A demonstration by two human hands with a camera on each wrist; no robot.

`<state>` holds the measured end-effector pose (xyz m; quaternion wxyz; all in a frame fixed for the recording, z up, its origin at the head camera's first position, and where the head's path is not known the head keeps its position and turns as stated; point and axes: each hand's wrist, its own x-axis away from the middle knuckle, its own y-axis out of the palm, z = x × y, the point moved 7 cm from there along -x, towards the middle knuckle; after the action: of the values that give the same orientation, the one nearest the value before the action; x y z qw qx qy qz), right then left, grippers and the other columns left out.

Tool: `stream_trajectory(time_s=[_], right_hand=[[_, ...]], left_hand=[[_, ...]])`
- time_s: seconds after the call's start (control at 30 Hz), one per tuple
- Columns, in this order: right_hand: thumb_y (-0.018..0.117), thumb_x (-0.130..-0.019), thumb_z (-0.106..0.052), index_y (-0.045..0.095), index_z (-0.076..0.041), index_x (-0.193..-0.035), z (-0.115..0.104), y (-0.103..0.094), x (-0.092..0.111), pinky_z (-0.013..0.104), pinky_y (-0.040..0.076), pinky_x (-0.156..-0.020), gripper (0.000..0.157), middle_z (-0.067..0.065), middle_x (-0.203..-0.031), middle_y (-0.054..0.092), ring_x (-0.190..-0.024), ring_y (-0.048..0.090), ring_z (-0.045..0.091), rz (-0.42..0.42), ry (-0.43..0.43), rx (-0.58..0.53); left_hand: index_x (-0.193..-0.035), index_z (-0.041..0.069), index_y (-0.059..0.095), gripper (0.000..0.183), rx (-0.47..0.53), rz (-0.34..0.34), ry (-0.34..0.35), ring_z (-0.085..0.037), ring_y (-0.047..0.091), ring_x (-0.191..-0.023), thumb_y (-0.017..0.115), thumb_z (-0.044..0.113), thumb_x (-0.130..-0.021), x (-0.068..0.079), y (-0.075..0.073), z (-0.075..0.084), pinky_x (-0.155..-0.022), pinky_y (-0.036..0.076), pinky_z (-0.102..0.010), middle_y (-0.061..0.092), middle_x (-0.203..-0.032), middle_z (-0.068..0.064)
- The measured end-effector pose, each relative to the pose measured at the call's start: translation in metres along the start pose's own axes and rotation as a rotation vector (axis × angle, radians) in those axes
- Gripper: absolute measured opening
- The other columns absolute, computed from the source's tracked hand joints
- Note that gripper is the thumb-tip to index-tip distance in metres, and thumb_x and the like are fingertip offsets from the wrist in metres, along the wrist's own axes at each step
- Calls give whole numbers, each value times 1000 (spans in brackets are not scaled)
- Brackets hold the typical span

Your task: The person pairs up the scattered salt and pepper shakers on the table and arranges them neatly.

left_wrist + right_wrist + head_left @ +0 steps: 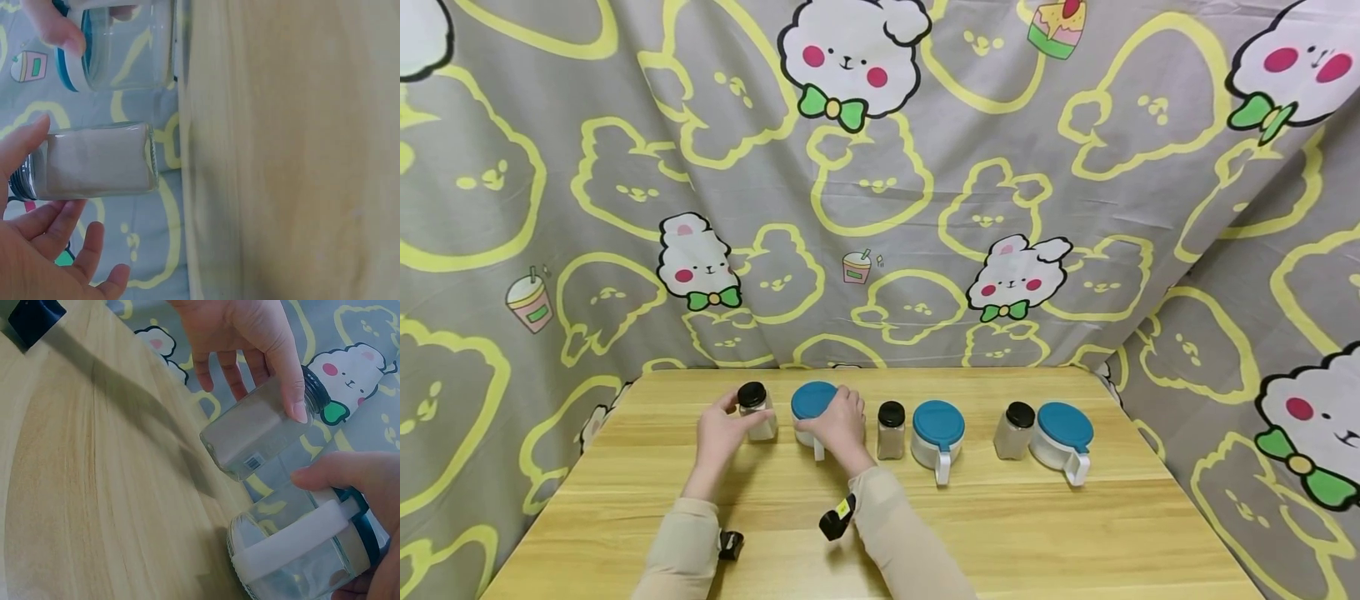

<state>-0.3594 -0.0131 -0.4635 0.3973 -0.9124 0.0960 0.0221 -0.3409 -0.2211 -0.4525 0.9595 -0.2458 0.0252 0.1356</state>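
My left hand (pixel 721 435) grips a square glass jar (pixel 100 161) with a black screw lid, thumb on one side and fingers on the other. Pale contents fill much of this jar, and curtain shows between its base and the table in the left wrist view, so it is off the surface. To its right, my right hand (pixel 842 423) holds a round clear glass jar (pixel 294 550) with a blue lid (pixel 811 400) and a white handle, gripping it near the lid. Whether that round jar touches the table I cannot tell.
Right of my hands stand a black-lidded jar (pixel 891 432), a blue-lidded jar (pixel 938 433), another black-lidded jar (pixel 1015 432) and another blue-lidded jar (pixel 1063 437). The wooden table (pixel 1045 542) meets a patterned grey curtain (pixel 925 250) behind. Black devices sit at both wrists.
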Motion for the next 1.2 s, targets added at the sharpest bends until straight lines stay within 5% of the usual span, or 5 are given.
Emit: stream_trajectory(time_s=[1.2], right_hand=[[82,-52,-46,43,-2,-121,1,2,21,43,43,-87,91,16,-113,47,-105,43,31,33,-13,-25]], left_hand=[[-128,6,47,72,-55,-67,-11,-34,41,-117,76,34,-69,15,5,6,-90,38,-49,46,-130,-21]])
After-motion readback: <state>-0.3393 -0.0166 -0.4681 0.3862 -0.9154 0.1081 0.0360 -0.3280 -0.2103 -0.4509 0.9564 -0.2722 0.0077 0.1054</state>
